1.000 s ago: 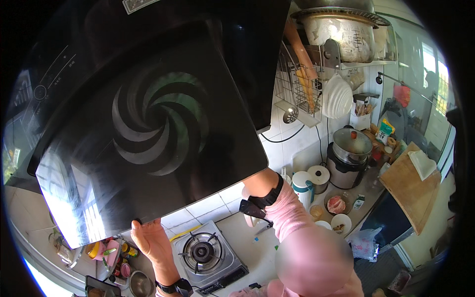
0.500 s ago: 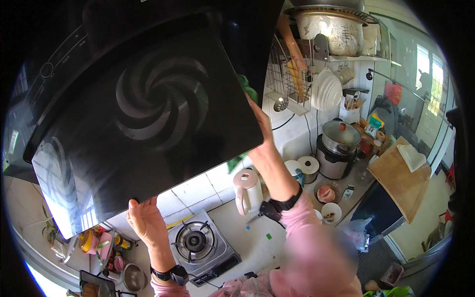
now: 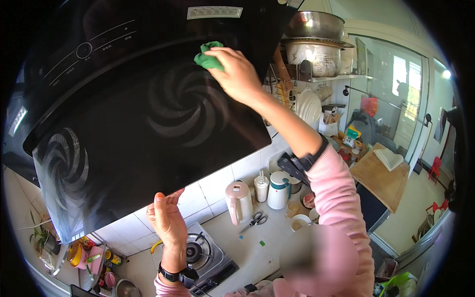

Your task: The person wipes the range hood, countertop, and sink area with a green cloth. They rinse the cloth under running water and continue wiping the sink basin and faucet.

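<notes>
A glossy black range hood panel (image 3: pixel 123 163) with swirl patterns spans the upper left, tilted above the counter. My left hand (image 3: pixel 168 218) pinches its lower edge, thumb in front and fingers reaching behind. Against the panel's upper part, my right hand (image 3: pixel 237 74) presses a bunched green cloth (image 3: pixel 209 58), its fingers closed round it. Above the cloth lies the hood's light strip (image 3: pixel 214 12), and a round control mark (image 3: pixel 84 50) shows to the left.
Under the panel stands a gas stove (image 3: pixel 208 260). A pink-white kettle (image 3: pixel 238 203), scissors (image 3: pixel 255 222) and a white-and-teal jug (image 3: pixel 278 190) are on the counter. Pots (image 3: pixel 314 57) fill a shelf at right, above a hanging white colander (image 3: pixel 308 106). A wooden board (image 3: pixel 378 178) lies further right.
My right hand has moved from the panel's right edge up onto its front face, bringing the green cloth into fuller view. My left hand still holds the lower edge. The view has shifted.
</notes>
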`<state>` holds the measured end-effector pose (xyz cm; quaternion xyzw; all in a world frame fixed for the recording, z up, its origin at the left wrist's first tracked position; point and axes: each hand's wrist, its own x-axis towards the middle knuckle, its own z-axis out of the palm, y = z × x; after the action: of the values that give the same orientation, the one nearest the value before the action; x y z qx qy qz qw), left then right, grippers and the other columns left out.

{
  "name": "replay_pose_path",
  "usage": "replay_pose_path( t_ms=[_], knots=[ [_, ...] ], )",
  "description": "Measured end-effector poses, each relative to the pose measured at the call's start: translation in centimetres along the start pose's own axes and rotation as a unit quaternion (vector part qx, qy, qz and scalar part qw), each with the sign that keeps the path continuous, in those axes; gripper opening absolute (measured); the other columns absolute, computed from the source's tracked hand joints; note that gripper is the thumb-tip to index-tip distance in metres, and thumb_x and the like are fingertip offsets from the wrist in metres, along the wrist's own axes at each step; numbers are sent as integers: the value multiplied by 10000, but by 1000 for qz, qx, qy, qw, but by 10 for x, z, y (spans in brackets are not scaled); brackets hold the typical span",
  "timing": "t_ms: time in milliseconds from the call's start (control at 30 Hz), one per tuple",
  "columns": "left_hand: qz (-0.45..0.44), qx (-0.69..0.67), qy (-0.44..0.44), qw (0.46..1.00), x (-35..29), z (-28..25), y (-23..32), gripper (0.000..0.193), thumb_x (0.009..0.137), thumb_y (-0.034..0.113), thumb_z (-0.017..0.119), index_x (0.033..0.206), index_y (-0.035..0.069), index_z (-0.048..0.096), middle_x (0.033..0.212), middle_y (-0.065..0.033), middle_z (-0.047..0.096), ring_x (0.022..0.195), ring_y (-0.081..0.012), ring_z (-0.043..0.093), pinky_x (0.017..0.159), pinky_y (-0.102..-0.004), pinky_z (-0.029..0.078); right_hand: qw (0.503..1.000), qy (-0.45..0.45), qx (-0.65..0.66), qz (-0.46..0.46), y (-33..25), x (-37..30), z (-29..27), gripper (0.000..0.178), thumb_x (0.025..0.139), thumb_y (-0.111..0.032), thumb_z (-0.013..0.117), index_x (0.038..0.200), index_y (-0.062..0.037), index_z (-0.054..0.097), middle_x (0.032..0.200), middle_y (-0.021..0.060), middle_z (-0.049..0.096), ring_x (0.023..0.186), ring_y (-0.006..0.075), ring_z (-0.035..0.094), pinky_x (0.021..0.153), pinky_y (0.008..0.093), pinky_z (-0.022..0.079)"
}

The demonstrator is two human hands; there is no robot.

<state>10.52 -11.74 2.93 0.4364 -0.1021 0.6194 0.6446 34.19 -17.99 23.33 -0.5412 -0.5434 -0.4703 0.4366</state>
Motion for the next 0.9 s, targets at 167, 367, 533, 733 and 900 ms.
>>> replay_pose_path(
  t_ms=[167, 367, 533, 733, 900],
  knots=[
    [-35, -11, -16, 999, -2, -1, 7, 163, 907, 179, 620, 780, 99, 687, 787, -49, 688, 842, -248, 686, 902, -422, 498, 983, -27, 52, -176, -89, -10, 39, 318, 760, -126, 649, 1072, -72, 626, 1167, 95, 588, 1071, 291, 557, 879, 393, 502],
    [-51, -20, 3, 998, -2, 4, 6, 208, 916, 154, 604, 742, 52, 655, 733, -34, 659, 810, -215, 677, 906, -454, 497, 983, -59, -79, -153, -46, -5, 10, 359, 802, -89, 614, 1153, -161, 609, 1271, 24, 555, 1144, 250, 531, 942, 364, 479],
    [-73, -27, -19, 997, -3, 2, 10, 191, 920, 154, 599, 790, 33, 669, 785, -61, 678, 842, -229, 679, 906, -424, 501, 990, 4, -134, -49, 14, 9, 9, 361, 762, -88, 678, 1116, -151, 636, 1244, 15, 575, 1059, 245, 554, 909, 327, 483],
    [-117, 12, -119, 986, -2, -12, 31, 267, 961, 225, 523, 1020, -12, 631, 1058, -179, 656, 1007, -287, 636, 899, -410, 501, 782, 201, 393, 440, -1, 51, 21, 146, 883, -112, 588, 984, -6, 594, 886, 95, 624, 772, 199, 617, 663, 342, 520],
    [-198, 101, -215, 951, -7, -29, 72, 404, 969, 226, 505, 1283, -29, 491, 1239, -162, 579, 1090, -234, 585, 910, -371, 491, 601, 267, 618, 432, -38, 79, 48, 176, 893, -176, 503, 890, -10, 562, 841, 100, 604, 727, 248, 593, 634, 394, 500]
  ],
)
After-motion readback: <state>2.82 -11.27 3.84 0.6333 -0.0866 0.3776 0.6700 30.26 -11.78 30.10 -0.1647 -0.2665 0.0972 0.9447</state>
